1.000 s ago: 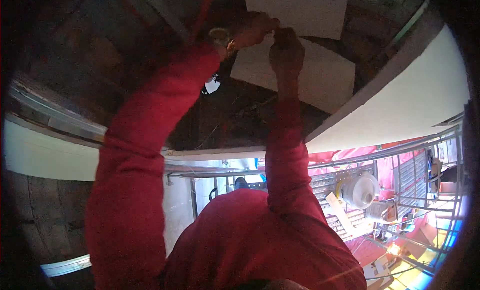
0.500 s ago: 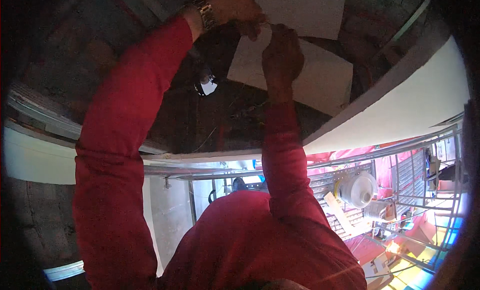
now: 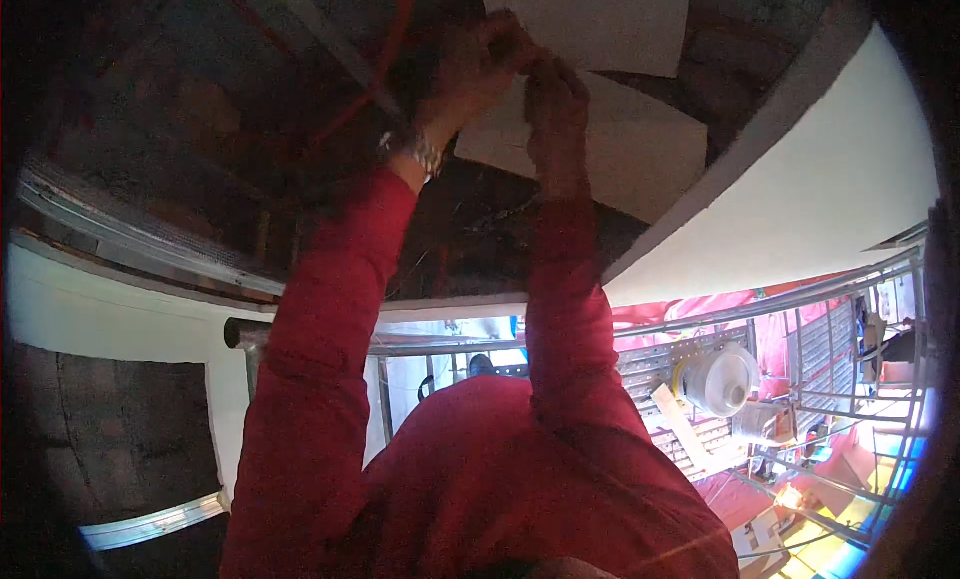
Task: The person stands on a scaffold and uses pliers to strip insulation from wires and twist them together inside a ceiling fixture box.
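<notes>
The curled fingers [image 3: 570, 79] of the left hand [image 3: 462, 77] and right hand [image 3: 556, 117] nearly meet; it is too dim to tell what, if anything, they hold. Pale panels [image 3: 640, 144] show behind them, a metal watchband [image 3: 425, 153] circles the left wrist [image 3: 406, 169], and a white board [image 3: 790, 169] curves rightward.

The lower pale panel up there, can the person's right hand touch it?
Probably yes: the right hand is raised in front of the lower pale panel, and nothing visible blocks the way, though depth is unclear.
</notes>
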Demonstrator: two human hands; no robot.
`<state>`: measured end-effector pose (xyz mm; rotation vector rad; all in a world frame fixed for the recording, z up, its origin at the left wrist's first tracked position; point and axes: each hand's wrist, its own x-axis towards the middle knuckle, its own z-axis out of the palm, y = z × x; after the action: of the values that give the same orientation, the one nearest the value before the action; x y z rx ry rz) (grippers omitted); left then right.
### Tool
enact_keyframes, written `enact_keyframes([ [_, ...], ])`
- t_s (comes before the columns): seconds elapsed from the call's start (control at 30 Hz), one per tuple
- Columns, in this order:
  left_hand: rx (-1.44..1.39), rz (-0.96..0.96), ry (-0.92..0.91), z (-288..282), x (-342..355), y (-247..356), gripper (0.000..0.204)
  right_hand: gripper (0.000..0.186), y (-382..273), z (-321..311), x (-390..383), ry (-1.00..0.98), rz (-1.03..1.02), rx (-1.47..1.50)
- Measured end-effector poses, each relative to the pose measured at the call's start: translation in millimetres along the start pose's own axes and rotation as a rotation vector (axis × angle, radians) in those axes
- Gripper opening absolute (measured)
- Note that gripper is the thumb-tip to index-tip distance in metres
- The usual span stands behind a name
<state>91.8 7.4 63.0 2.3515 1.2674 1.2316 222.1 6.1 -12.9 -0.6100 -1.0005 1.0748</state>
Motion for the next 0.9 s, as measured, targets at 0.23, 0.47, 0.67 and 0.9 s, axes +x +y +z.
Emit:
enact_keyframes([
  [0.23,-0.409,0.035,-0.376,-34,11,-10,0.038,0.026,0,-1,10,0.122,-0.251,-0.296],
  [0.47,-0.826,-0.056,-1.073,-87,61,-11,0.049,0.026,-17,7,1,0.054,-0.388,-0.376],
  [0.67,-0.259,-0.375,-1.168,-102,82,1,0.058,0.033,-13,11,-3,0.038,-0.459,-0.360],
  [0.9,-0.471,-0.179,-1.404,-95,87,6,0.051,0.034,-28,8,-6,-0.024,-0.294,-0.431],
])
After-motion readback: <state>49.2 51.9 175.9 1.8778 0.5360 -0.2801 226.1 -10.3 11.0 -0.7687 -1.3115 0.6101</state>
